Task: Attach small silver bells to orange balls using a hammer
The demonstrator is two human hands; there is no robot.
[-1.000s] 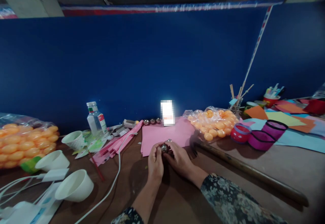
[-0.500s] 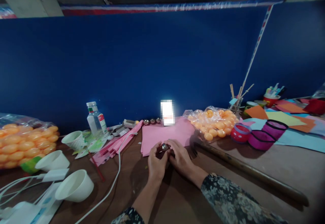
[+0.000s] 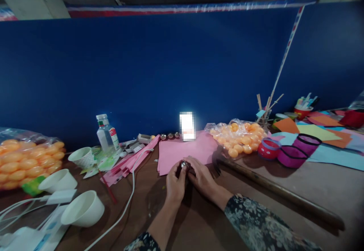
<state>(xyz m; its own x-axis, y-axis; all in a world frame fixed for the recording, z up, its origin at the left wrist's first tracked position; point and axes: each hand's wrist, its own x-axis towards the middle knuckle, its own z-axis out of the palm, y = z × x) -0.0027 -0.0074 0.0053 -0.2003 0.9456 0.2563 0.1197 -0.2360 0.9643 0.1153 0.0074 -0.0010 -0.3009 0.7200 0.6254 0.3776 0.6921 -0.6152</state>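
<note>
A small shiny silver ball (image 3: 184, 164) is held between both hands, over the near edge of the pink paper sheets (image 3: 186, 148). My left hand (image 3: 174, 184) is closed on its left side, with the thumb against it. My right hand (image 3: 201, 177) is closed on the other side, its fingertips meeting the left ones at the ball. The lower part of the ball is hidden by the fingers. Several similar silver balls (image 3: 170, 136) lie in a row at the back edge of the pink sheets, beside a bright, blurred-out white rectangle (image 3: 187, 126).
Right of the hands lies a long wooden-handled tool (image 3: 284, 188); behind it is a bag of orange balls (image 3: 241, 137). Magenta cups (image 3: 292, 158) stand further right. On the left are white paper cups (image 3: 82, 209), a clear bottle (image 3: 106, 135), pink strips (image 3: 127, 167) and a white cable (image 3: 132, 190).
The fingers have shifted slightly around the silver ball, and the left thumb sits higher against it. Both hands stay in nearly the same place.
</note>
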